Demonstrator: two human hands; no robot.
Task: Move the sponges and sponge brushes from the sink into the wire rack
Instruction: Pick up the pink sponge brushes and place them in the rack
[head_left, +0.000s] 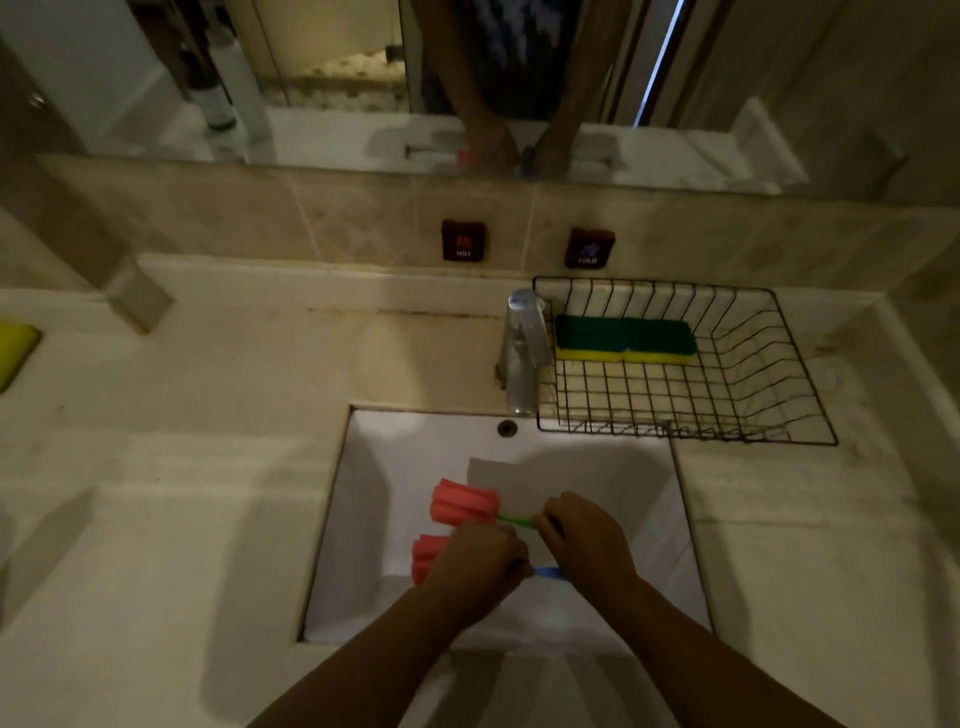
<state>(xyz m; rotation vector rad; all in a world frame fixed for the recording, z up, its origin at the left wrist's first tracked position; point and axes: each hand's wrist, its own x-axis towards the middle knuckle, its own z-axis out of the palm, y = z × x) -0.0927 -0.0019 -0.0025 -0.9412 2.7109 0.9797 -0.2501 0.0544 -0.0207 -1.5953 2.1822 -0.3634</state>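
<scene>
A person leans over a white rectangular sink (363, 519) set into a pale stone counter (182, 467), both bare arms reaching down into the basin. The light is dim and yellowish.

The left hand (475, 564) is closed around the handle of a sponge brush with a blue handle (548, 572); its pink foam head pokes out to the left of the knuckles, and a short piece of the blue handle shows on the right. The right hand (582, 540) has its fingers pinched around the stem of a second sponge brush with a green handle (465, 503), whose pink ribbed head points left, just beyond the other brush. The two hands sit close together — nearly touching — over the middle of the basin. Whether either brush rests on the sink floor or is lifted clear, I cannot tell.

Behind the sink, on the right, a black wire rack (769, 415) stands on the counter. Inside it, near the back left, lies one sponge (623, 340), green on top and yellow beneath. A chrome tap (522, 353) rises just beside the rack's left edge, and the sink's overflow hole (507, 428) sits below it.

On the tiled wall are two small dark plates (463, 240) — one reads HOT, the other COLD. Above them a mirror (337, 78) reflects the person's arms. A yellow object (15, 353) lies at the far left edge of the counter.
</scene>
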